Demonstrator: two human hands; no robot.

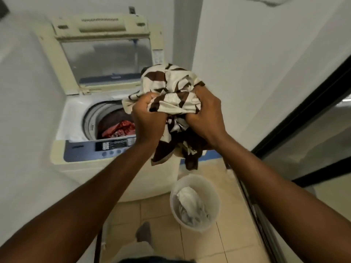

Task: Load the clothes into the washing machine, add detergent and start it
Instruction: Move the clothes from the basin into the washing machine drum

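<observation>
A top-loading washing machine (pixel 76 118) stands at the left with its lid (pixel 106 57) raised. Its drum holds a red cloth (pixel 118 129) and something dark. I hold a bunched cream-and-brown patterned garment (pixel 171 82) in both hands, above the machine's right edge. My left hand (pixel 148 118) grips its left side. My right hand (pixel 206 114) grips its right side. Part of the garment hangs down below my hands. The control panel (pixel 112 146) runs along the machine's front edge.
A white round basket (pixel 174 205) with a pale cloth (pixel 191 205) inside sits on the tiled floor, right of the machine's front. White walls close in on the left and right. A dark-framed glass door (pixel 303 130) is at the right.
</observation>
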